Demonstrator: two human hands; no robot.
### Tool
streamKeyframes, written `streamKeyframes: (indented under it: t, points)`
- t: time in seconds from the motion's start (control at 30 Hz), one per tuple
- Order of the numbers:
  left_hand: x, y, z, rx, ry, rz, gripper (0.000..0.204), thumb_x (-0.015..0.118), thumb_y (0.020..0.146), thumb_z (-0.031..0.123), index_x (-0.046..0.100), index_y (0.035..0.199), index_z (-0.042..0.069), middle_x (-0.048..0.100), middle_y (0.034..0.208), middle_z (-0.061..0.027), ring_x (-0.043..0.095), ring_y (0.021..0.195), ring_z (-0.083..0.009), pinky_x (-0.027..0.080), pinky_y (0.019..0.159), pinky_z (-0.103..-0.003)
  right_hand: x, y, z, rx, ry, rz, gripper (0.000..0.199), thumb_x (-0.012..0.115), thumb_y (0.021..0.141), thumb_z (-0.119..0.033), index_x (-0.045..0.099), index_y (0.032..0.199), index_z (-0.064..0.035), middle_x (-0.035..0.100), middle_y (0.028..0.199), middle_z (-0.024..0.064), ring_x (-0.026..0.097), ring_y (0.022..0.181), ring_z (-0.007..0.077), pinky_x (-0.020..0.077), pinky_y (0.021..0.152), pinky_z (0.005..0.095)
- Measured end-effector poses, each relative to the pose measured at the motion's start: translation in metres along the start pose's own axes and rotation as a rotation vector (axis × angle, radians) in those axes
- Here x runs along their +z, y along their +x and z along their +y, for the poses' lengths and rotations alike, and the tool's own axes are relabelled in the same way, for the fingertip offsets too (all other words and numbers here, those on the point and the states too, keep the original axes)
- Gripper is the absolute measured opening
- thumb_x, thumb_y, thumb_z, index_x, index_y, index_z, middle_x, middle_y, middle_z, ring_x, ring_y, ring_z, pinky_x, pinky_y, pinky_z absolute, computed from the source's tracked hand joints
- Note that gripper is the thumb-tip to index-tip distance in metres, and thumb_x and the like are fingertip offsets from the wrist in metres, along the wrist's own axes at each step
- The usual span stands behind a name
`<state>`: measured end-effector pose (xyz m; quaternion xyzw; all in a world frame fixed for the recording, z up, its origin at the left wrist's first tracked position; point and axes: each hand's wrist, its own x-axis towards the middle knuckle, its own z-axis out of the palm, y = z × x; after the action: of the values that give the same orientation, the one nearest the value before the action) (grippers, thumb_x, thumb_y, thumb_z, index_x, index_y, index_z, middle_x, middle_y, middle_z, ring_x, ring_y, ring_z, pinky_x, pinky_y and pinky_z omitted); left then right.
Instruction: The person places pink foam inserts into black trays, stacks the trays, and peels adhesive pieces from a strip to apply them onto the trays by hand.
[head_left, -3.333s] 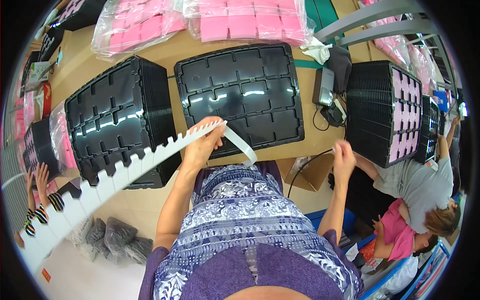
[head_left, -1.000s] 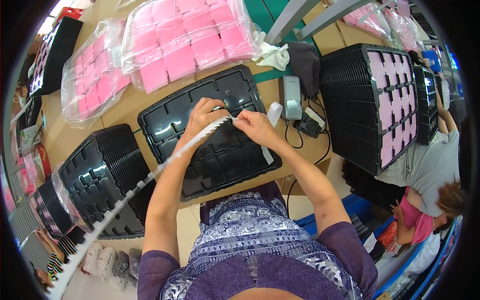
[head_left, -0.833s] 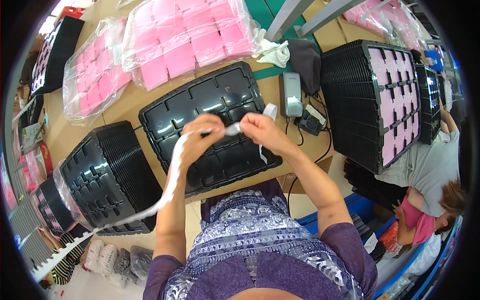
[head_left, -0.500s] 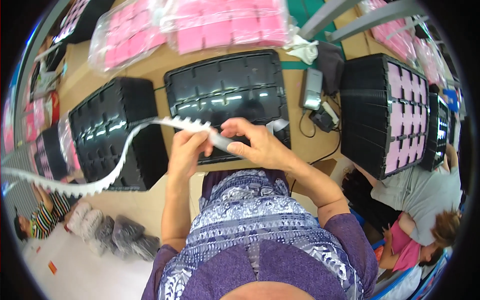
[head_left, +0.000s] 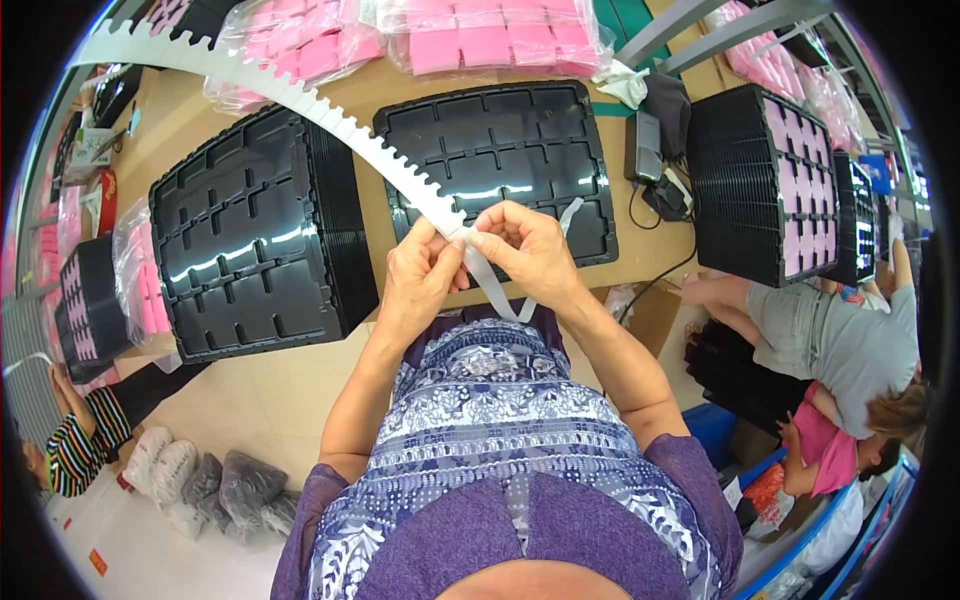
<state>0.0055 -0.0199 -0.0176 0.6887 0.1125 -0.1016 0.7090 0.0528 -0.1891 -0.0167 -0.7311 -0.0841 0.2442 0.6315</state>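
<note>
Hands pinch notched white strip above black trays, pink packs behind.

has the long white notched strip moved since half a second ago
Yes. The white notched strip has swung up: its far end ran leftward across the left tray stack, and now rises past that stack's top edge toward the pink bags.

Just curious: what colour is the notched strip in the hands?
White, the notched strip shows best in the head view.
</note>
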Motion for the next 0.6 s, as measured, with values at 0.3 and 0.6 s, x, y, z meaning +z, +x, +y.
streamKeyframes:
  t: [0.3,0.6]
  points:
    - [0.008,0.001,-0.009,-0.02,-0.128,-0.047,0.01,0.059,0.094,0.01,0.064,0.096,0.002,0.061,0.071,0.0,0.054,0.058,-0.0044,0.043,0.052,-0.02,-0.012,-0.012,0.007,-0.02,-0.013,-0.014,0.005,0.066,0.089,-0.006,0.064,0.086,-0.0018,0.065,0.083,-0.0026,0.057,0.069,0.0022,0.0465,0.06,0.0191]
    - [0.037,0.015,-0.033,-0.343,-0.708,-0.017,0.011,0.056,0.093,0.012,0.061,0.091,0.002,0.066,0.082,-0.0072,0.062,0.069,-0.0142,0.053,0.067,-0.032,-0.023,-0.02,0.031,-1.04,-0.772,0.176,0.01,0.068,0.074,-0.003,0.059,0.077,-0.0063,0.053,0.069,0.0053,0.055,0.063,0.0213,0.0455,0.054,0.03]
